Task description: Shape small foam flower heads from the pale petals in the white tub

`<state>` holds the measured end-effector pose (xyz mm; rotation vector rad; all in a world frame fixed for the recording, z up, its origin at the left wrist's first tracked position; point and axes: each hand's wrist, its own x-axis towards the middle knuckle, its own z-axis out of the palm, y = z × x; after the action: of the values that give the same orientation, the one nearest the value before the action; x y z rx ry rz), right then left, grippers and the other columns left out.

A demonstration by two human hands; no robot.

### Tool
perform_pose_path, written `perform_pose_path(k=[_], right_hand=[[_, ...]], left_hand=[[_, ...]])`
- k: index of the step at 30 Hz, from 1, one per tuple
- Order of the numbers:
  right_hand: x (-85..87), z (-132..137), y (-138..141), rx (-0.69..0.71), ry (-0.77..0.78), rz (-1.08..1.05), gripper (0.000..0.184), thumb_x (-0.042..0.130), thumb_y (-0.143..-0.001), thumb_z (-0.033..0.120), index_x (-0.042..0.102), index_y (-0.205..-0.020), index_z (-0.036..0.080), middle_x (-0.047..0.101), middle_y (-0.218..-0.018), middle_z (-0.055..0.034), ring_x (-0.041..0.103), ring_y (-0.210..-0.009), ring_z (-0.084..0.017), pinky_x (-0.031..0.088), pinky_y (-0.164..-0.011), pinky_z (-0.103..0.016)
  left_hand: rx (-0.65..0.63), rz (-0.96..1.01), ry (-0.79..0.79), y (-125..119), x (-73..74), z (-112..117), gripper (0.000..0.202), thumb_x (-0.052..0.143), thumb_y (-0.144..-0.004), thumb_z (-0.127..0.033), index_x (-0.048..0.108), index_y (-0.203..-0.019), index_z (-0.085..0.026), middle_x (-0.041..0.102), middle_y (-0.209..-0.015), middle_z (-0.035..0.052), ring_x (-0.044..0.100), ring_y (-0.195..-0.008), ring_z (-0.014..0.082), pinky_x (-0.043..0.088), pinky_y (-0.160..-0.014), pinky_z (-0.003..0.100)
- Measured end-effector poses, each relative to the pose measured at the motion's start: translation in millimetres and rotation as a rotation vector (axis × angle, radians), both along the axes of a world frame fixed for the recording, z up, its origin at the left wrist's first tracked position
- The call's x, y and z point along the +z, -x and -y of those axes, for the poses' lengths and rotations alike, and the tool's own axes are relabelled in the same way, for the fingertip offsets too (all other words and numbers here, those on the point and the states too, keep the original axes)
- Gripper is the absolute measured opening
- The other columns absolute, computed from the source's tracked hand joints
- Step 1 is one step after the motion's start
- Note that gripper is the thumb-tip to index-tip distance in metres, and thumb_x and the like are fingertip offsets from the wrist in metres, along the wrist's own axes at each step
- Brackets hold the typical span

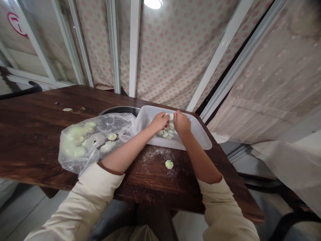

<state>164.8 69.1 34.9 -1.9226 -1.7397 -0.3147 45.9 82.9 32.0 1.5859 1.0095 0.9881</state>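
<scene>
Left hand [159, 122] and right hand [182, 123] over the white plastic tray [199, 135], fingers curled and nearly closed, almost meeting above a heap of pale green scalloped flower-shaped pieces [167, 130]. Soft, dough-like surface. Whether either hand grips a piece: cannot tell, fingertips partly hidden.

One loose flower piece [169, 164] lies on the dark-grained wooden worktop [37, 147], just in front of the tray, beside a scatter of white flour [156, 154]. Clear plastic bag [80, 144], crumpled, holds more pale green pieces, touching the tray's left end. Metal bowl rim [120, 110] shows behind the bag. Cream sleeves [82, 201], brown cuff on the left. Red curved mark on the window glass [16, 24]: unreadable. Pink polka-dot fabric [170, 57] hangs behind.
</scene>
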Motion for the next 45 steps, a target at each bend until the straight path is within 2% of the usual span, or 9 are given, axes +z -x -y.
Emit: perform_pose_path(k=[6,9,12,15,17,21,27,38,45], right_hand=[[-1.8,1.3,-2.3,0.023,0.021,0.003,0.026,0.034,-0.084,0.021,0.052,-0.102,0.015,0.061,-0.086,-0.0143,0.056,-0.080,-0.024,0.039,-0.067,-0.033],[-2.2,-0.6,-1.9,0.239,-0.037,-0.126,0.029,0.031,-0.083,0.020,0.050,-0.105,0.016,0.060,-0.093,-0.0105,0.055,-0.084,-0.020,0.040,-0.072,-0.032],[-2.5,-5.9,-2.0,0.482,-0.077,-0.345,0.030,0.025,-0.086,0.026,0.053,-0.090,0.017,0.058,-0.080,-0.0043,0.053,-0.074,-0.015,0.040,-0.071,-0.028],[-2.2,-10.6,-3.9,0.587,-0.123,-0.449,0.025,0.033,-0.083,0.032,0.051,-0.073,0.018,0.052,-0.067,-0.0004,0.049,-0.067,-0.013,0.039,-0.067,-0.026],[-1.7,-12.0,-5.3,0.607,-0.171,-0.512,0.021,0.040,-0.080,0.033,0.049,-0.070,0.018,0.050,-0.066,0.0010,0.046,-0.065,-0.012,0.038,-0.065,-0.025],[-1.0,-11.0,-6.4,0.611,-0.226,-0.536,0.024,0.043,-0.081,0.038,0.045,-0.068,0.019,0.045,-0.063,0.0028,0.042,-0.061,-0.010,0.035,-0.062,-0.023],[-2.4,-9.1,-6.4,0.543,-0.218,-0.342,0.025,0.036,-0.085,0.036,0.042,-0.068,0.019,0.045,-0.062,0.0024,0.040,-0.060,-0.011,0.031,-0.059,-0.023],[-0.8,-0.3,2.1,0.250,-0.111,0.063,0.032,0.028,-0.091,0.033,0.054,-0.081,0.018,0.061,-0.080,-0.0058,0.051,-0.075,-0.017,0.029,-0.062,-0.025],[-0.8,1.2,4.2,0.195,-0.065,0.140,0.038,0.025,-0.091,0.037,0.057,-0.084,0.018,0.062,-0.083,-0.0073,0.052,-0.075,-0.018,0.027,-0.060,-0.025]], left_hand=[[-0.052,-0.027,0.044,1.1,0.5,1.1,0.015,0.042,-0.080,-0.030,0.046,-0.078,-0.016,0.060,-0.083,0.0046,0.053,-0.048,0.0078,0.030,-0.041,0.018],[-0.138,0.137,0.124,3.7,2.0,0.8,0.015,0.045,-0.080,-0.031,0.049,-0.082,-0.017,0.059,-0.084,0.0033,0.051,-0.050,0.0062,0.026,-0.040,0.017],[-0.185,0.273,0.162,6.1,2.1,-0.6,0.017,0.049,-0.080,-0.033,0.052,-0.085,-0.017,0.057,-0.081,0.0023,0.050,-0.050,0.0053,0.024,-0.039,0.016],[-0.182,0.327,0.158,6.8,1.3,-1.5,0.018,0.054,-0.078,-0.033,0.052,-0.082,-0.016,0.055,-0.075,0.0006,0.050,-0.050,0.0043,0.025,-0.040,0.015],[-0.158,0.345,0.157,6.4,1.3,-1.6,0.019,0.058,-0.076,-0.034,0.053,-0.080,-0.016,0.053,-0.073,-0.0002,0.051,-0.051,0.0042,0.026,-0.040,0.015],[-0.098,0.370,0.205,5.3,2.5,-2.3,0.021,0.060,-0.074,-0.033,0.052,-0.079,-0.014,0.053,-0.072,-0.0001,0.052,-0.049,0.0053,0.028,-0.040,0.017],[-0.229,0.439,0.294,5.2,4.1,-2.6,0.012,0.056,-0.078,-0.024,0.053,-0.077,-0.012,0.053,-0.065,0.0002,0.053,-0.051,0.0072,0.030,-0.041,0.017],[-0.094,0.315,0.241,5.2,4.1,-1.1,0.010,0.051,-0.079,-0.023,0.050,-0.077,-0.013,0.051,-0.065,-0.0008,0.051,-0.048,0.0059,0.028,-0.041,0.017],[-0.105,0.258,0.199,5.2,2.6,-1.6,0.014,0.047,-0.079,-0.024,0.053,-0.073,-0.012,0.054,-0.062,0.0011,0.049,-0.048,0.0070,0.031,-0.043,0.018]])
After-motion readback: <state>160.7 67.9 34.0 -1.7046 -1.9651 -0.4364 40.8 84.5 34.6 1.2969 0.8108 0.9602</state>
